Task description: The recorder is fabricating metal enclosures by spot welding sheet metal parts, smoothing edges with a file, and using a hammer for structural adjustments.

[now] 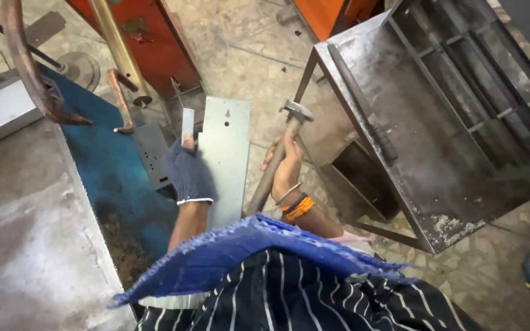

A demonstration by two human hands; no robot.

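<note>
The left hand [188,171], in a dark knitted glove, is closed on the near edge of a grey metal plate [228,153], its fingers pinching a small pale strip [188,125] that stands up against that edge. The plate lies flat, partly over the blue surface [102,165] on its left and partly out over the stone floor [259,55]. The right hand [286,168], bare and with bands at the wrist, is wrapped tight round the handle of a hammer [295,113] just to the right of the plate, head raised above the plate's far right corner. This looks like the striking step: the piece is steadied and the hammer is poised. A blow would call for a firm hold on the strip, fingers kept clear, and a square hit so the plate does not slide off the surface.
</note>
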